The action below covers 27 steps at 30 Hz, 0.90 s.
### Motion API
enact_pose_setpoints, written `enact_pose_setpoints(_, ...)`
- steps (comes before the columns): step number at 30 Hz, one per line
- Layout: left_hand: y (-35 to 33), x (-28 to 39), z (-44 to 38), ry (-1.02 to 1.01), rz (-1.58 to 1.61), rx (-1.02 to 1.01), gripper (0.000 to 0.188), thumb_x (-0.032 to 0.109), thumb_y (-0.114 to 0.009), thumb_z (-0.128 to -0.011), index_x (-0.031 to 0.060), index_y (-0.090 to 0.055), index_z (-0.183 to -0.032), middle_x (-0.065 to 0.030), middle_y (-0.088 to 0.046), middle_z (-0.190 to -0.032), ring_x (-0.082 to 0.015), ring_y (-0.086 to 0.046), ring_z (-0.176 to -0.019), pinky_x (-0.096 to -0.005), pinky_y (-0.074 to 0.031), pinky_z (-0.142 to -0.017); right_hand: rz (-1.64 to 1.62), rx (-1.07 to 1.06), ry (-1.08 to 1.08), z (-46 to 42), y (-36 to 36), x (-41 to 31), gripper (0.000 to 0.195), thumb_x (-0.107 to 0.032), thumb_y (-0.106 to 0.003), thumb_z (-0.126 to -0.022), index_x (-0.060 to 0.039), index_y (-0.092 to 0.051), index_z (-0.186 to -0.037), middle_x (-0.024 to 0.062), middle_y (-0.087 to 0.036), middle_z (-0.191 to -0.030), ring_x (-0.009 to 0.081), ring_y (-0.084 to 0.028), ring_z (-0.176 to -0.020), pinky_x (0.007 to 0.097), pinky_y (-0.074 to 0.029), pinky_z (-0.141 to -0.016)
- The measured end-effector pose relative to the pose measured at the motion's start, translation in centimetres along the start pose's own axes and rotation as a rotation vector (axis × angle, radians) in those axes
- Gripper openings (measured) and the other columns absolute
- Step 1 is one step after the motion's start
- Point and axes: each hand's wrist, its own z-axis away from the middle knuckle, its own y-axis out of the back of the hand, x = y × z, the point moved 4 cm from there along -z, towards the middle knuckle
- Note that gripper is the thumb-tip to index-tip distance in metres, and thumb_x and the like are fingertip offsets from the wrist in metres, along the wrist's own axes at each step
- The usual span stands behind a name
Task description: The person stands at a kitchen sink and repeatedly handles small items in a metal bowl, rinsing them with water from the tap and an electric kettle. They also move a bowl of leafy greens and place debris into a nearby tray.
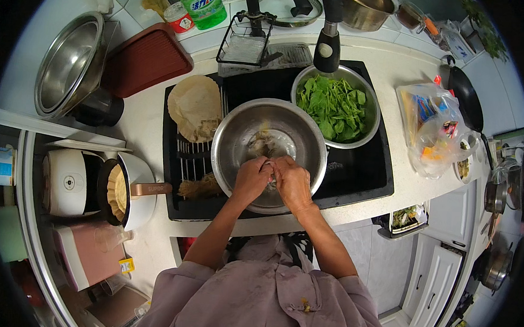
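A large stainless steel bowl [307, 121] rests over the black sink [353, 176], with a little liquid and some greyish-brown pieces [260, 143] at its bottom. Over the bowl's near half, my left hand [255, 176] and my right hand [291, 180] meet at the fingertips. Between them they pinch a small, pale item that the fingers mostly hide; its kind cannot be told. Behind and to the right of this bowl stands a smaller metal bowl [374, 124] full of green leafy vegetables [334, 105]. Above those leaves hangs the black faucet head [327, 50].
Left of the bowl, a round tan cloth-like piece [194, 103] and a bristly brown scrubber [199, 186] lie on a rack. A saucepan with a copper-coloured handle [151, 189] stands farther left. Plastic bags [434, 131] lie on the right counter; a wire caddy [245, 44] is behind.
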Motion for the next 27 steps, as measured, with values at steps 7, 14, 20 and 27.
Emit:
enact_pose_setpoints(7,0.1,1.1,0.2,0.132,0.139,0.025,0.029,0.013,-0.047,-0.093,-0.0011,-0.064,-0.111,-0.0014,-0.056,-0.067,-0.0085,-0.051,-0.060,-0.0266,-0.041,-0.055,-0.414,0.183,-0.283,-0.2,-1.8,2.5,0.011,-0.006,-0.061,-0.086,-0.0007,-0.068,-0.094,0.0160,-0.067,-0.081,0.0271,-0.064,-0.067,0.0359,-0.051,-0.063)
enact_pose_setpoints(14,-0.1,-0.8,0.0,-0.007,0.322,0.022,0.029,0.013,-0.046,-0.089,-0.0042,-0.063,-0.104,-0.0030,-0.055,-0.066,-0.0095,-0.049,-0.057,-0.0274,-0.040,-0.053,-0.997,0.112,-0.665,-0.1,-3.4,4.5,0.016,-0.012,-0.062,-0.091,0.0013,-0.070,-0.096,-0.0014,-0.064,-0.078,0.0037,-0.051,-0.062,0.0202,-0.046,-0.055)
enact_pose_setpoints(20,0.5,-0.5,-0.3,0.064,0.400,-0.118,0.025,0.010,-0.049,-0.088,-0.0036,-0.062,-0.104,-0.0019,-0.055,-0.070,-0.0087,-0.049,-0.064,-0.0244,-0.039,-0.060,-1.222,0.121,-0.843,0.1,-2.8,4.5,0.013,-0.012,-0.059,-0.093,-0.0036,-0.067,-0.096,-0.0010,-0.063,-0.082,0.0054,-0.054,-0.063,0.0203,-0.049,-0.055)
enact_pose_setpoints(27,0.6,-0.7,0.3,0.042,0.283,-0.168,0.019,0.014,-0.046,-0.088,-0.0023,-0.056,-0.092,-0.0001,-0.047,-0.065,-0.0076,-0.041,-0.059,-0.0252,-0.033,-0.054,-1.348,0.187,-0.897,0.5,-3.4,4.7,0.009,-0.010,-0.054,-0.094,-0.0053,-0.062,-0.094,0.0004,-0.061,-0.081,0.0080,-0.055,-0.059,0.0210,-0.050,-0.053)
